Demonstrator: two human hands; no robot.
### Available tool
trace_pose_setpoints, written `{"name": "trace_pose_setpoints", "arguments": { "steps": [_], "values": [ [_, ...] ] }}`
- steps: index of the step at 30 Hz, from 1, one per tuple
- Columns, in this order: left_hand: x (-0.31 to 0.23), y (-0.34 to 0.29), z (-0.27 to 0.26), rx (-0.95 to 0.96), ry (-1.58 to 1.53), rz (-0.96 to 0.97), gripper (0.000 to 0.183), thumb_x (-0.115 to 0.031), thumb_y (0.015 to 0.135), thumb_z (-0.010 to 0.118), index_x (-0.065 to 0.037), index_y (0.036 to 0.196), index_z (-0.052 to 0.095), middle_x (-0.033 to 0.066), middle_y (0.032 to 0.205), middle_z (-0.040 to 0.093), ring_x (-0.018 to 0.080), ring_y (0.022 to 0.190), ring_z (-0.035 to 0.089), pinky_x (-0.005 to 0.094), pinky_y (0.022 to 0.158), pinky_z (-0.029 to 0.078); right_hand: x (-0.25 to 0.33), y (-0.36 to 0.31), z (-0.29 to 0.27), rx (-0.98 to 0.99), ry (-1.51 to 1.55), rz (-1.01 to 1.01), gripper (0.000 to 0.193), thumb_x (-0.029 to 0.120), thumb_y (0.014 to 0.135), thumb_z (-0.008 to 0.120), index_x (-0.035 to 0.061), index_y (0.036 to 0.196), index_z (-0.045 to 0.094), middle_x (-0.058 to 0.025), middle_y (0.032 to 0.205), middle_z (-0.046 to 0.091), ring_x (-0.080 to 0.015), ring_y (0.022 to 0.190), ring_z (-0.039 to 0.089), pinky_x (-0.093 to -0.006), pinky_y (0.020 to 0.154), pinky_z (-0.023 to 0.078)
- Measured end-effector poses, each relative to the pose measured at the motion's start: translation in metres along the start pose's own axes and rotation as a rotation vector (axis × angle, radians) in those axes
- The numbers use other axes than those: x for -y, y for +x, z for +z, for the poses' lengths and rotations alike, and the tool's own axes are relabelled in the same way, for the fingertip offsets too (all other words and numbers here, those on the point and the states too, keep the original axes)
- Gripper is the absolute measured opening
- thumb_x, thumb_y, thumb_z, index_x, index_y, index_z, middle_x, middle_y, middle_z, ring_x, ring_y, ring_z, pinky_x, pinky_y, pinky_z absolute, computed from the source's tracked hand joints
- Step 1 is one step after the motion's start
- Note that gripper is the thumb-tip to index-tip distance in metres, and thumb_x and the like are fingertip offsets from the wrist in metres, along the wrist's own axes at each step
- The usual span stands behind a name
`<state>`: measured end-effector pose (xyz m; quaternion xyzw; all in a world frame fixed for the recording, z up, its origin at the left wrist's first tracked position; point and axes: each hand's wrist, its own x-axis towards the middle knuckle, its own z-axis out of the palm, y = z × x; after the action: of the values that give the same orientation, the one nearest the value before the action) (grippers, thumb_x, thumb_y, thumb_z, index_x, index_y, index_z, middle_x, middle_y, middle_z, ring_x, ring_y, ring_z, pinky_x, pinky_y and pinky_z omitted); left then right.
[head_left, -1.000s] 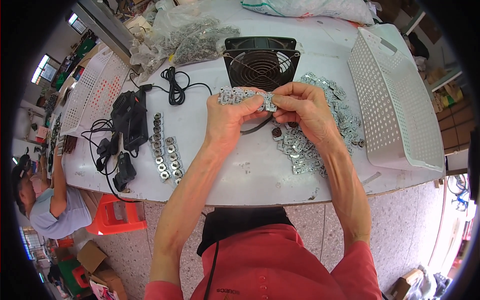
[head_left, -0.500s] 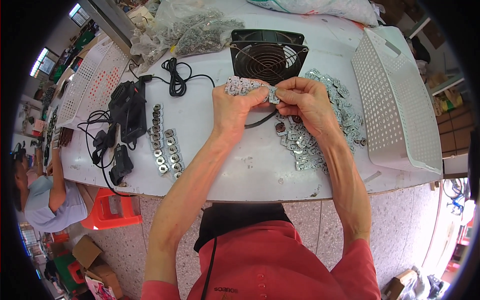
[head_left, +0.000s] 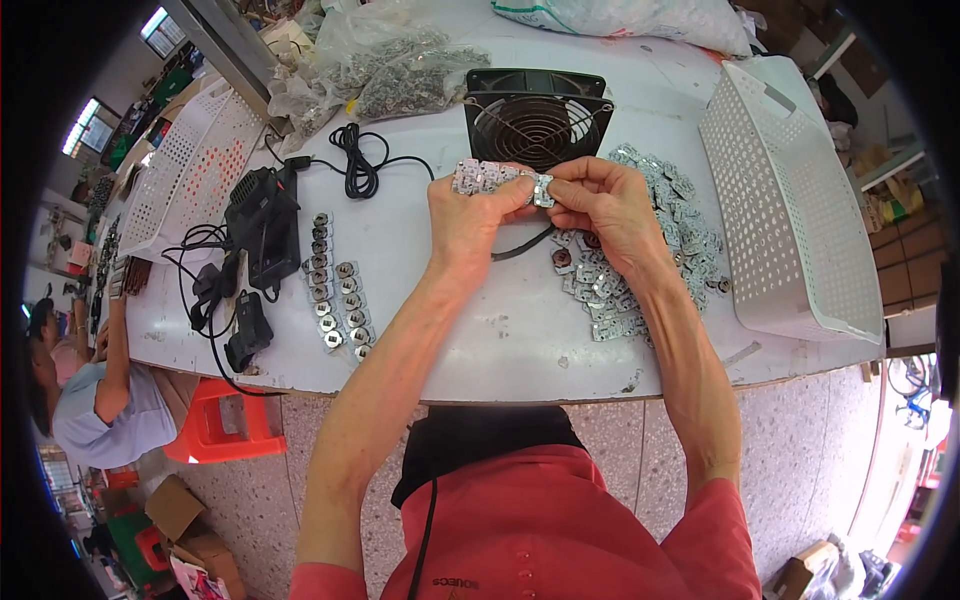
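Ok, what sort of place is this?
Probably a small assembly workshop: a pile of small metal parts lies on the worktable, clear bags of metallic-looking pieces sit at the back, and another person is at the left.

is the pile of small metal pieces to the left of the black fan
No, the pile lies right of the fan.

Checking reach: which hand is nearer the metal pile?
Right: the right hand overlaps the left edge of the pile in view; the left hand is farther left, clear of it.
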<state>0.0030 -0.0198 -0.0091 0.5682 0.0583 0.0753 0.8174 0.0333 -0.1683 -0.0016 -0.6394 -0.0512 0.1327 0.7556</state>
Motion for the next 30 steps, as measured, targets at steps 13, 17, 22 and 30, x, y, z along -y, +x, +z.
{"name": "trace_pose_setpoints", "arguments": {
  "steps": [13, 17, 22, 30],
  "values": [
    [-0.0006, -0.0012, 0.0007, -0.01, 0.003, 0.003, 0.015, -0.001, 0.074, 0.067, 0.006, 0.087, 0.063, 0.0091, 0.08, 0.064, 0.0151, 0.066, 0.06, 0.0262, 0.062, 0.053, -0.0022, -0.001, 0.0, 0.009, 0.02, -0.046, 0.014, 0.002, 0.079, 0.062, -0.0058, 0.091, 0.061, -0.0077, 0.074, 0.062, -0.0115, 0.062, 0.059, -0.0208, 0.058, 0.052],
    [0.0, -0.0009, -0.0004, -0.006, 0.012, 0.019, 0.015, -0.002, 0.074, 0.067, 0.006, 0.087, 0.064, 0.0091, 0.08, 0.064, 0.0148, 0.066, 0.06, 0.0258, 0.062, 0.053, -0.0024, -0.0008, 0.0016, 0.005, 0.023, -0.058, 0.015, 0.002, 0.079, 0.062, -0.0058, 0.091, 0.061, -0.0074, 0.075, 0.062, -0.0111, 0.062, 0.059, -0.0206, 0.058, 0.051],
    [0.0002, -0.0011, 0.0005, -0.01, 0.017, 0.023, 0.016, -0.002, 0.074, 0.067, 0.006, 0.088, 0.064, 0.0091, 0.08, 0.064, 0.0144, 0.066, 0.06, 0.0255, 0.062, 0.052, -0.0028, -0.0009, 0.0007, 0.002, 0.033, -0.058, 0.015, 0.002, 0.079, 0.063, -0.0058, 0.091, 0.061, -0.0074, 0.075, 0.062, -0.0111, 0.062, 0.059, -0.0204, 0.058, 0.051],
    [0.0022, 0.0002, -0.0008, 0.011, 0.014, 0.03, 0.017, -0.003, 0.075, 0.067, 0.006, 0.089, 0.064, 0.009, 0.08, 0.064, 0.0141, 0.066, 0.06, 0.0256, 0.063, 0.052, -0.0001, -0.003, 0.0006, -0.009, 0.044, -0.054, 0.016, 0.002, 0.078, 0.063, -0.0064, 0.091, 0.06, -0.0084, 0.075, 0.062, -0.0118, 0.062, 0.06, -0.0206, 0.058, 0.051]
  ]
}}
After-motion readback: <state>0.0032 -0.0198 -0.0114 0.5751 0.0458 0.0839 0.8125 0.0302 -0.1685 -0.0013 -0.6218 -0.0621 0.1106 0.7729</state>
